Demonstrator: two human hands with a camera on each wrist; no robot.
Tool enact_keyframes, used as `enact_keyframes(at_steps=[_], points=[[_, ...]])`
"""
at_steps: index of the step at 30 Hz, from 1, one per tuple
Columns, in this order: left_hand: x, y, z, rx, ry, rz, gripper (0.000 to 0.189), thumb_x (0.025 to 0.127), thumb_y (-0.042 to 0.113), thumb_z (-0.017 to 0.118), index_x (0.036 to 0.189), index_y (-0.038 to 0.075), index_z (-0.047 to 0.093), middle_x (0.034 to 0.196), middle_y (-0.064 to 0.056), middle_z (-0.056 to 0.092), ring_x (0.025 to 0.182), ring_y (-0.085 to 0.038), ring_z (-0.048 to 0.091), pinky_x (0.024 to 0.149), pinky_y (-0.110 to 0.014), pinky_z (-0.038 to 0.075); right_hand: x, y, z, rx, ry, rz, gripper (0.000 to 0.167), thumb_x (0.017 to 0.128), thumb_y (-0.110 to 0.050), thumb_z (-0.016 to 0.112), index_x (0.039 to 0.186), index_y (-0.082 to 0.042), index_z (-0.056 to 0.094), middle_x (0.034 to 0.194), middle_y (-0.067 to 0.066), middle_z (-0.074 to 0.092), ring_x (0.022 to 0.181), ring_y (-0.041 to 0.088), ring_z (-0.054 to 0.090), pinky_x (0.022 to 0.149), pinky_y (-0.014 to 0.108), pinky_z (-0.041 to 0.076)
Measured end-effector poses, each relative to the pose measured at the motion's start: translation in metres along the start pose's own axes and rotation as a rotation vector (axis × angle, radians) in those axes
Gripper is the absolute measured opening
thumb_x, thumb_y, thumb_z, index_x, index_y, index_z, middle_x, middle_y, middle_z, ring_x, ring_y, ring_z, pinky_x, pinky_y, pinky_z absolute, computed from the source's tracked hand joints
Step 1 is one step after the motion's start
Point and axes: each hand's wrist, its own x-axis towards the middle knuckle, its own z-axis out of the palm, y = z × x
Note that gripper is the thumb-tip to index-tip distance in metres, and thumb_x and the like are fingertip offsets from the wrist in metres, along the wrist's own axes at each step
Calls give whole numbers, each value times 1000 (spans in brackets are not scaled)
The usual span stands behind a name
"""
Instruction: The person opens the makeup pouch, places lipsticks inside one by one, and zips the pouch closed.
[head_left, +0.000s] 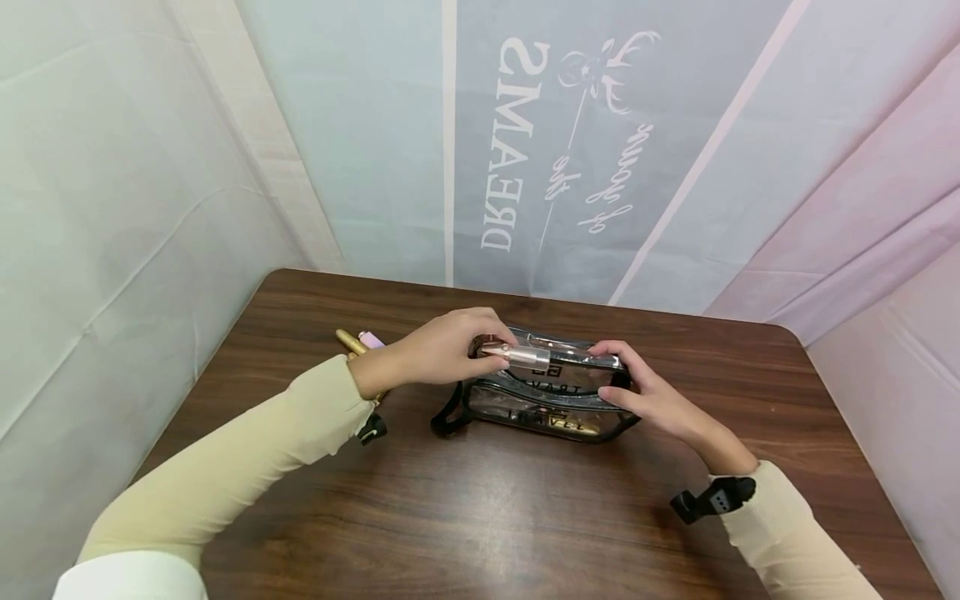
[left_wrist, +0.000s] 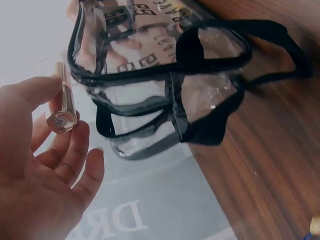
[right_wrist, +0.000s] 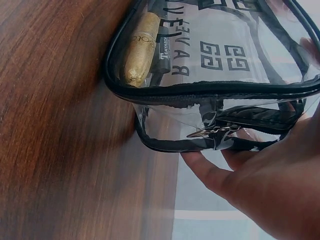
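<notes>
A clear travel pouch with black trim (head_left: 495, 402) lies on the table, its top opening parted. Over that opening my left hand (head_left: 450, 346) pinches a slim rose-gold and clear lip gloss tube (head_left: 528, 357) between thumb and fingers; the tube's squarish gold end (left_wrist: 61, 121) faces the left wrist camera. At the pouch's right end, my right hand (head_left: 663, 404) grips the black-edged rim with thumb and fingers apart. Through the clear plastic show a gold tube (right_wrist: 141, 52) and a dark item with white lettering (right_wrist: 163, 50).
Left of the pouch, partly behind my left wrist, lie a gold tube (head_left: 351, 341) and a lilac item (head_left: 370, 339). A black strap loop (head_left: 447, 421) sticks out from the pouch's left end. A printed cloth backdrop (head_left: 375, 167) hangs behind the wooden table (head_left: 420, 517).
</notes>
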Motion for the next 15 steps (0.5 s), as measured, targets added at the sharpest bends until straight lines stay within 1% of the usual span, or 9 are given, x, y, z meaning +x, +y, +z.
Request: enact_keyframes(at_steps=[4, 7, 9, 11, 13, 15], points=[[4, 2, 7, 29, 9, 10, 24, 97, 25, 72, 120, 18, 73, 106, 6, 63, 81, -13, 53, 71, -28, 43, 0, 1, 1, -7, 6, -20, 46, 101, 3, 56, 143, -2, 37, 146, 20, 36, 128, 15, 55, 93, 21, 48], [7, 2, 11, 48, 17, 23, 24, 98, 25, 72, 120, 17, 73, 105, 6, 64, 79, -12, 51, 71, -28, 44, -1, 2, 1, 0, 3, -18, 46, 102, 3, 55, 143, -2, 37, 147, 22, 34, 129, 17, 55, 93, 21, 49], [8, 2, 14, 63, 25, 28, 24, 97, 26, 72, 120, 17, 73, 106, 6, 65, 83, -11, 52, 76, -30, 45, -1, 2, 1, 5, -1, -11, 46, 102, 2, 55, 144, -2, 36, 149, 22, 33, 129, 18, 54, 93, 21, 49], [9, 1, 17, 82, 38, 33, 24, 97, 26, 72, 120, 17, 74, 108, 5, 67, 90, -11, 56, 85, -33, 46, -2, 3, 2, 6, -1, -9, 46, 102, 1, 55, 144, -3, 36, 149, 22, 32, 130, 19, 54, 93, 21, 49], [10, 0, 20, 100, 48, 34, 25, 97, 26, 73, 119, 17, 74, 109, 5, 68, 97, -13, 58, 93, -37, 45, -2, 3, 2, 2, 0, -8, 46, 103, 1, 55, 144, -3, 36, 149, 21, 33, 129, 18, 54, 93, 21, 49], [10, -1, 22, 121, 54, 32, 25, 97, 27, 73, 119, 17, 74, 110, 4, 69, 102, -15, 59, 99, -40, 43, -2, 3, 3, 1, 1, -9, 46, 103, 1, 55, 144, -3, 36, 149, 21, 32, 130, 18, 54, 93, 21, 49]])
